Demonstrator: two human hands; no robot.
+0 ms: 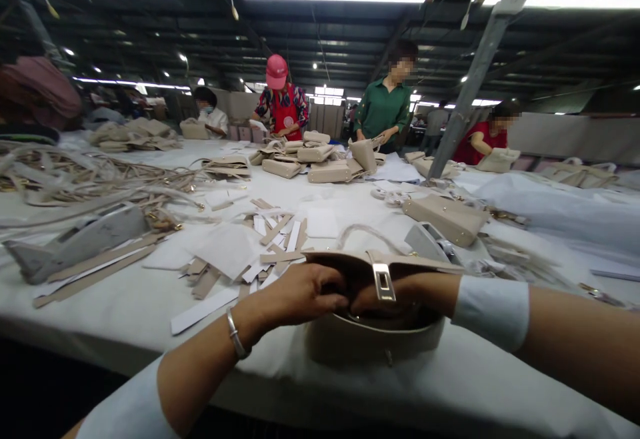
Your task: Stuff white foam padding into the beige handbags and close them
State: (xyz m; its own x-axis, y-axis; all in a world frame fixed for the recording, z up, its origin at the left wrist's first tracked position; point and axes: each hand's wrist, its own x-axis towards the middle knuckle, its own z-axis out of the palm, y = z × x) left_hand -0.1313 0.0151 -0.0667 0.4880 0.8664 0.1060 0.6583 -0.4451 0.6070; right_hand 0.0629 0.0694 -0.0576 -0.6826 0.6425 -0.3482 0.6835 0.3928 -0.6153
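Note:
A beige handbag stands at the table's near edge, its flap lifted and a metal turn-lock plate hanging at the front of the flap. My left hand is at the left side of the bag's mouth, fingers curled in and thumb close to them; whatever they pinch is hidden. Through the right side of the opening reaches my right hand, under the flap, with its fingers mostly lost in the dark interior. A clear-wrapped handle arches up behind the bag.
Paper and beige strips lie left of the bag. Grey tape dispensers stand on the white table. Another beige bag lies at right. Straps heap at left; bags pile up before co-workers. A post rises at right.

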